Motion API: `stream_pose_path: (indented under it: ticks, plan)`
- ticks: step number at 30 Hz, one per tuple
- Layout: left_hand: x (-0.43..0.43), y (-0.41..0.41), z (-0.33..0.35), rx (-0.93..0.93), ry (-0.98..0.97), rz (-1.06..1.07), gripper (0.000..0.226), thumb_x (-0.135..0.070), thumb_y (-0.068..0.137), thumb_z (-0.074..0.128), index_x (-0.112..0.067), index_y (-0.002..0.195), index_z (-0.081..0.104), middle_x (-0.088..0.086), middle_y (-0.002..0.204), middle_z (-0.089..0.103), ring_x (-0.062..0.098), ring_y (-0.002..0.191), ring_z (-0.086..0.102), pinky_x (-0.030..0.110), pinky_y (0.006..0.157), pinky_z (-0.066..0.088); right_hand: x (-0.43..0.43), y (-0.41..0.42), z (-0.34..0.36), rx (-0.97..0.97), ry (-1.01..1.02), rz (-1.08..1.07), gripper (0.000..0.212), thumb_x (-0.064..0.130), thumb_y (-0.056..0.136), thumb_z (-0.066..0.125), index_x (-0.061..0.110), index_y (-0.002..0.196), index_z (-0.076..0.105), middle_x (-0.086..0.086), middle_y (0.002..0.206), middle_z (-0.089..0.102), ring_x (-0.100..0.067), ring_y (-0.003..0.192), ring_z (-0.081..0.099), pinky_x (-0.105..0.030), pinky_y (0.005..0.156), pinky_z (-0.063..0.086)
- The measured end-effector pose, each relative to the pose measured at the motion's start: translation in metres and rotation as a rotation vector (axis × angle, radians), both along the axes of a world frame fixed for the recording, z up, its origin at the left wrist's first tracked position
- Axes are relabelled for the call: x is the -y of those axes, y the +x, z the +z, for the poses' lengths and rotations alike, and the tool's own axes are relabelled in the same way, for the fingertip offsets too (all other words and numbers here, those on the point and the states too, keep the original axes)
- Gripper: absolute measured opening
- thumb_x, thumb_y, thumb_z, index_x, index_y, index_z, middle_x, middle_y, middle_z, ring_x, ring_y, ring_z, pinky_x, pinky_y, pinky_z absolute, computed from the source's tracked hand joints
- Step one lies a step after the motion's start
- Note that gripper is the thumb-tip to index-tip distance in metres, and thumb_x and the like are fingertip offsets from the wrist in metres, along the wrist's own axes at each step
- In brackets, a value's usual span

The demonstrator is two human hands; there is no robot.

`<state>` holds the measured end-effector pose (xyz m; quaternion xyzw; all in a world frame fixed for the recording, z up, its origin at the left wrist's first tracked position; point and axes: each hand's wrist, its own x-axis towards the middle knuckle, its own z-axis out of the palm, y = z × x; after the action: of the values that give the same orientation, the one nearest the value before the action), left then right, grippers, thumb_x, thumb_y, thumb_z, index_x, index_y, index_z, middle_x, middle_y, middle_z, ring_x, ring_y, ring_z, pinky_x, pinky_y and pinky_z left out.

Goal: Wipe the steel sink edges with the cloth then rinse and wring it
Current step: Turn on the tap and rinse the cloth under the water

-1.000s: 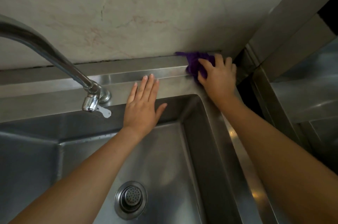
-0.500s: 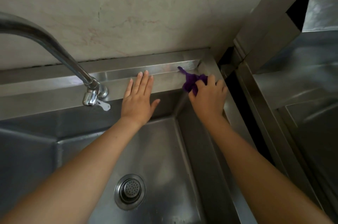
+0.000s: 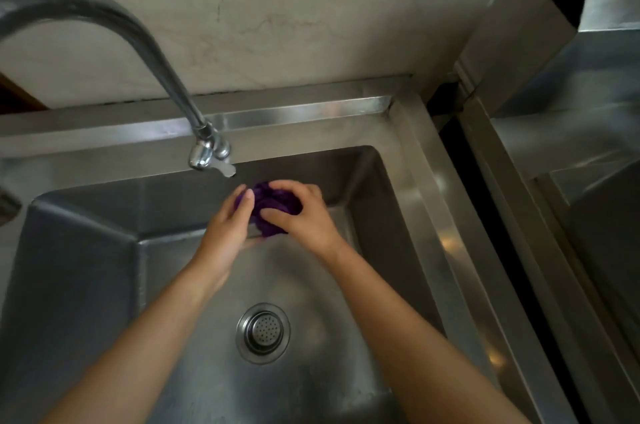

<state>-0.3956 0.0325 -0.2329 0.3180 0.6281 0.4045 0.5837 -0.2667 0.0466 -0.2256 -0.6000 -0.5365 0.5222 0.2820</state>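
Observation:
A bunched purple cloth (image 3: 268, 207) is held over the steel sink basin, just below and right of the tap spout. My right hand (image 3: 301, 216) grips it from the right, fingers curled over it. My left hand (image 3: 227, 226) presses against its left side, fingers wrapped around the cloth. Most of the cloth is hidden between the two hands. The steel sink's back edge (image 3: 311, 127) and right edge (image 3: 433, 202) are bare. No water is seen running from the tap (image 3: 204, 153).
The curved tap pipe (image 3: 138, 39) arches in from the upper left. A round strainer drain (image 3: 263, 332) lies in the basin floor. A dark gap (image 3: 485, 216) separates the sink from another steel unit (image 3: 571, 146) on the right. A marbled wall rises behind.
My right hand carried the cloth from the sink's back right corner down over the basin. My left hand left the back edge and closed on the cloth. The view tilted down.

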Motion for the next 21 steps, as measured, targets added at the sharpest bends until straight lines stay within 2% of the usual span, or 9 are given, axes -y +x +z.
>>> stream_pose_path:
  ticks: [2, 5, 7, 10, 12, 14, 16, 18, 21]
  plan:
    - [0.004, -0.016, 0.007, 0.165, -0.090, 0.013, 0.039, -0.039, 0.095, 0.043, -0.020, 0.128, 0.051, 0.008, 0.116, 0.065, 0.023, 0.098, 0.065, 0.042, 0.079, 0.056, 0.004, -0.019, 0.003, -0.101, -0.006, 0.083, 0.036, 0.023, 0.082, 0.066, 0.033, 0.116, 0.061, -0.004, 0.120, 0.046, -0.022, 0.120, 0.044, -0.033, 0.110, 0.034]
    - [0.011, -0.043, 0.006, 0.263, -0.129, 0.145, 0.024, -0.031, 0.092, 0.052, -0.020, 0.112, 0.060, 0.004, 0.100, 0.070, 0.017, 0.088, 0.067, 0.032, 0.061, 0.059, 0.004, -0.037, -0.002, -0.130, 0.145, 0.180, 0.036, 0.004, 0.085, 0.058, 0.016, 0.119, 0.061, -0.007, 0.119, 0.059, -0.021, 0.116, 0.051, -0.029, 0.104, 0.038]
    - [0.018, -0.059, 0.003, 0.277, -0.152, 0.184, 0.013, -0.021, 0.089, 0.057, -0.021, 0.101, 0.062, 0.000, 0.085, 0.071, 0.012, 0.076, 0.065, 0.023, 0.052, 0.053, 0.004, -0.045, -0.007, -0.171, 0.164, 0.151, 0.036, -0.001, 0.084, 0.059, 0.009, 0.118, 0.060, -0.006, 0.113, 0.062, -0.021, 0.107, 0.056, -0.031, 0.098, 0.043]
    - [0.027, -0.080, 0.001, 0.343, -0.224, 0.293, 0.002, -0.020, 0.085, 0.061, -0.021, 0.085, 0.063, -0.008, 0.067, 0.070, 0.007, 0.068, 0.060, 0.017, 0.047, 0.045, 0.002, -0.052, -0.013, -0.211, -0.019, 0.049, 0.031, 0.007, 0.087, 0.060, 0.015, 0.116, 0.053, 0.001, 0.092, 0.060, -0.013, 0.076, 0.059, -0.022, 0.068, 0.052]
    - [0.029, -0.094, 0.002, 0.443, -0.230, 0.421, 0.005, -0.020, 0.084, 0.063, -0.021, 0.079, 0.063, -0.007, 0.063, 0.070, 0.005, 0.061, 0.063, 0.016, 0.044, 0.044, -0.001, -0.050, -0.015, -0.078, -0.099, 0.057, 0.028, 0.018, 0.092, 0.054, 0.012, 0.120, 0.050, -0.003, 0.086, 0.060, -0.011, 0.058, 0.055, -0.017, 0.049, 0.047]
    - [0.032, -0.107, 0.003, 0.464, -0.191, 0.459, 0.003, -0.021, 0.085, 0.063, -0.021, 0.082, 0.064, -0.006, 0.065, 0.071, 0.006, 0.061, 0.065, 0.017, 0.044, 0.047, -0.008, -0.047, -0.008, 0.066, -0.098, 0.052, 0.031, 0.031, 0.097, 0.045, 0.009, 0.118, 0.052, -0.005, 0.091, 0.063, -0.013, 0.060, 0.056, -0.022, 0.053, 0.047]
    - [0.039, -0.114, 0.001, 0.410, -0.168, 0.399, 0.002, -0.023, 0.086, 0.062, -0.024, 0.086, 0.064, -0.007, 0.070, 0.072, 0.006, 0.065, 0.066, 0.018, 0.048, 0.051, -0.019, -0.047, 0.007, 0.092, -0.083, 0.008, 0.037, 0.040, 0.098, 0.035, 0.012, 0.113, 0.053, -0.004, 0.093, 0.065, -0.015, 0.068, 0.060, -0.028, 0.062, 0.049]
    - [0.048, -0.119, -0.004, 0.370, -0.145, 0.331, 0.008, -0.020, 0.087, 0.060, -0.025, 0.092, 0.064, -0.006, 0.079, 0.072, 0.007, 0.070, 0.067, 0.022, 0.057, 0.056, -0.032, -0.051, 0.024, 0.022, -0.092, -0.005, 0.039, 0.044, 0.099, 0.031, 0.015, 0.110, 0.055, -0.004, 0.091, 0.067, -0.016, 0.068, 0.060, -0.029, 0.063, 0.049]
    - [0.058, -0.126, -0.007, 0.395, -0.129, 0.313, 0.016, -0.014, 0.088, 0.059, -0.024, 0.100, 0.063, -0.002, 0.092, 0.071, 0.009, 0.076, 0.069, 0.030, 0.069, 0.057, -0.051, -0.069, 0.039, 0.135, -0.091, 0.084, 0.043, 0.048, 0.098, 0.030, 0.015, 0.103, 0.058, -0.003, 0.083, 0.067, -0.014, 0.062, 0.054, -0.027, 0.059, 0.045]
